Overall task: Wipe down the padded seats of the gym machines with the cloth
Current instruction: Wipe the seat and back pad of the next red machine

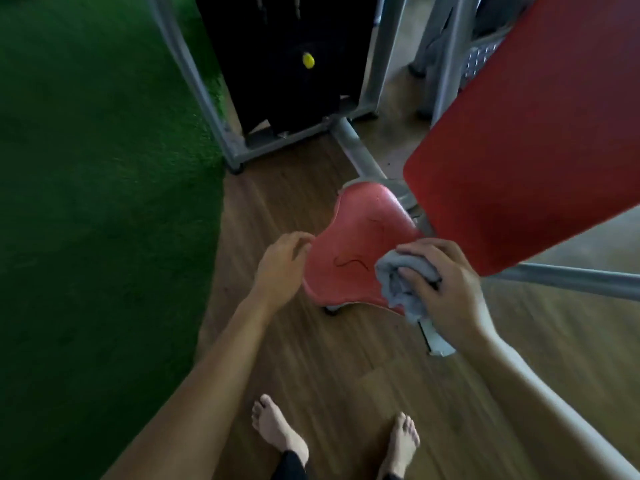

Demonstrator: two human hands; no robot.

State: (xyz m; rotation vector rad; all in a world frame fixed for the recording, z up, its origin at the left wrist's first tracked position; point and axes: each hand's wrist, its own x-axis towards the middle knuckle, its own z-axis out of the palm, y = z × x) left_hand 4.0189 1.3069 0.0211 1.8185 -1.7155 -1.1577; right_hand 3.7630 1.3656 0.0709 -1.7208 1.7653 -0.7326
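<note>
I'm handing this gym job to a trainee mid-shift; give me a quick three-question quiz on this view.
1. True or false: the right hand holds the grey cloth bunched up at the near right edge of the red seat.
2. Which is nearest the left hand? A) the yellow knob B) the left edge of the seat C) the red back pad
3. Fill in: left of the wooden floor lies green ____.

Key
1. True.
2. B; whether the fingers touch the seat cannot be told.
3. Turf.
</note>
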